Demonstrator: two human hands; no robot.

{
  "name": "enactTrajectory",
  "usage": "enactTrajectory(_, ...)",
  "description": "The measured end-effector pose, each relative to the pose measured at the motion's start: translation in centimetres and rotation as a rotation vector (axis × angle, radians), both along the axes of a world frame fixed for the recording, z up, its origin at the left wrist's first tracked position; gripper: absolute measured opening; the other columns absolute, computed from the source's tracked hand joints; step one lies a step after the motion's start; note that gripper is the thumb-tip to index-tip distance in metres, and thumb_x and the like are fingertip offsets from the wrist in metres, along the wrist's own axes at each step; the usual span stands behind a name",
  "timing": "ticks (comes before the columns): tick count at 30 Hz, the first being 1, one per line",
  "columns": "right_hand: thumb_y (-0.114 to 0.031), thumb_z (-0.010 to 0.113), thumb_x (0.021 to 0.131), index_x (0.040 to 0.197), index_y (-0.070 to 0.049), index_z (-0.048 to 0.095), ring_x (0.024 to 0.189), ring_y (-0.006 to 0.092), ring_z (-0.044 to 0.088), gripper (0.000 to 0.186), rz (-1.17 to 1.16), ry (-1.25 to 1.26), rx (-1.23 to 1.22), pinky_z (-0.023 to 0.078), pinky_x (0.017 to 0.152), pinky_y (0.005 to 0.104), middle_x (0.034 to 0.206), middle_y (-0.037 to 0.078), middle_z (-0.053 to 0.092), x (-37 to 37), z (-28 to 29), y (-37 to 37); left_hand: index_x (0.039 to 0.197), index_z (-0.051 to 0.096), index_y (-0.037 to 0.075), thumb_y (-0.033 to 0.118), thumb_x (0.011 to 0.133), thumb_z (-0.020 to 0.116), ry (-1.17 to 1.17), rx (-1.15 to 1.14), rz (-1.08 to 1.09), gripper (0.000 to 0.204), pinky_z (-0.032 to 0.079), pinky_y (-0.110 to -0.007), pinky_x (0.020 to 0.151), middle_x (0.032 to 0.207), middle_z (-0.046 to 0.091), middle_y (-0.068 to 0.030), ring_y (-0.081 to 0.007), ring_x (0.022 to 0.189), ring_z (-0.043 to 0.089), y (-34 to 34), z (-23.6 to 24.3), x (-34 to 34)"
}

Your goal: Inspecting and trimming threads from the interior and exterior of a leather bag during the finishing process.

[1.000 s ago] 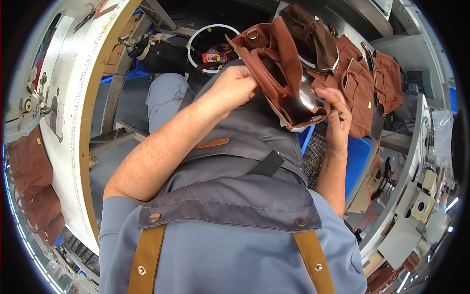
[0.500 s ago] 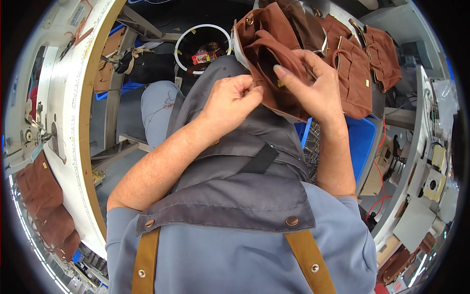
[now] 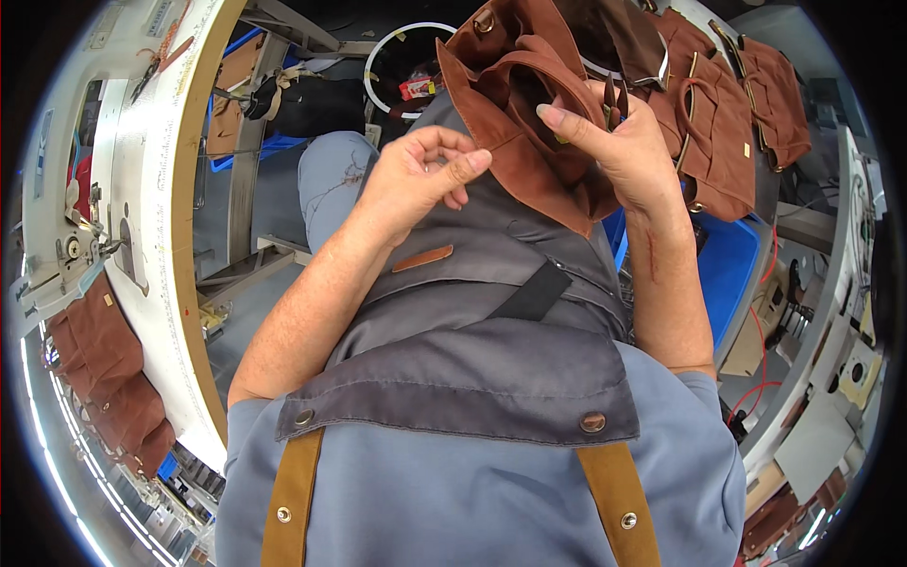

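A reddish-brown fabric bag point(image 3: 491, 118) lies open over my lap, its mouth facing up and a curved strap or inner panel showing inside. My right hand point(image 3: 638, 156) grips the bag's right side, thumb in front and the other fingers mostly hidden behind the cloth. Two dark pointed blades, like thread snips point(image 3: 616, 99), stick up out of that same hand. Just off the bag's left edge, my left hand point(image 3: 420, 180) is raised, with thumb and forefinger brought together. Whatever sits between those fingertips is too small to make out.
More brown bags point(image 3: 713, 142) are heaped at the far right, above a blue bin point(image 3: 727, 269). A white-rimmed round bin point(image 3: 373, 66) with scraps stands beyond my knees. On my left runs a white sewing-machine table point(image 3: 165, 255), with another brown bag point(image 3: 104, 369) hanging there.
My left hand has come away from the bag's edge, its fingers loosening a little. My right hand has turned, so the dark blades now show. The whole view has shifted slightly.
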State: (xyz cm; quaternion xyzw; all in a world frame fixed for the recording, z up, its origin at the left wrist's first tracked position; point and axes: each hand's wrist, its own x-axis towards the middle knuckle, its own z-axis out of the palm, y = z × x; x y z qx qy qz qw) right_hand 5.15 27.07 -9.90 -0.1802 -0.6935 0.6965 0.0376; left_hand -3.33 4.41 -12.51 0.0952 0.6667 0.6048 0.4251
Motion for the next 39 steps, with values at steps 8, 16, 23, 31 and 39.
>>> enactTrajectory(8, -0.025, 0.086, 0.080, 0.093, -0.003, 0.070, 0.070, 0.0053, 0.055, 0.029, -0.014, 0.002, 0.003, 0.043, 0.065, 0.0213, 0.077, -0.003, 0.062, 0.0, 0.1, -0.7, 0.102, 0.065, 0.004, 0.022, 0.096, 0.069, -0.003, 0.147, 0.078, 0.019, 0.046, -0.020, 0.063, 0.086, 0.065, -0.0012, -0.0064, 0.068, 0.058, -0.3, -1.0, -1.4)
enactTrajectory(16, -0.025, 0.086, 0.080, 0.093, -0.002, 0.070, 0.071, 0.0056, 0.056, 0.031, -0.014, -0.001, 0.012, 0.044, 0.065, 0.0216, 0.079, -0.002, 0.064, -0.1, -0.1, -0.4, 0.097, 0.063, 0.004, 0.016, 0.095, 0.068, 0.071, 0.163, 0.251, 0.013, 0.038, -0.023, 0.065, 0.080, 0.055, 0.0043, -0.0066, 0.067, 0.046, -3.1, -0.8, -3.0)
enactTrajectory(23, -0.026, 0.087, 0.079, 0.093, -0.003, 0.070, 0.068, 0.0055, 0.054, 0.032, -0.030, 0.000, 0.036, 0.043, 0.063, 0.0216, 0.076, -0.002, 0.062, -0.4, -0.3, -0.7, 0.102, 0.071, 0.008, 0.006, 0.070, 0.085, 1.007, -0.095, -0.084, 0.035, 0.045, -0.029, 0.064, 0.090, 0.059, -0.0037, -0.0123, 0.071, 0.052, -0.5, 2.9, -0.7)
enactTrajectory(31, -0.028, 0.087, 0.077, 0.093, -0.002, 0.069, 0.069, 0.0062, 0.055, 0.035, -0.024, 0.032, 0.031, 0.043, 0.061, 0.0224, 0.076, -0.001, 0.061, -0.3, -0.5, -0.6, 0.099, 0.077, 0.013, 0.004, 0.070, 0.082, 1.254, -0.031, -0.379, 0.031, 0.049, -0.033, 0.069, 0.086, 0.055, -0.0020, -0.0174, 0.078, 0.057, 0.9, 1.5, -2.9)
enactTrajectory(39, -0.029, 0.087, 0.076, 0.095, -0.001, 0.070, 0.070, 0.0077, 0.057, 0.038, -0.033, 0.030, 0.031, 0.046, 0.064, 0.0232, 0.079, 0.001, 0.064, -0.3, -0.6, -0.7, 0.075, 0.068, 0.003, -0.001, 0.076, 0.076, 0.998, 0.066, -0.229, 0.009, 0.046, -0.027, 0.060, 0.079, 0.060, -0.0016, -0.0128, 0.068, 0.057, 0.1, 2.4, -3.0)
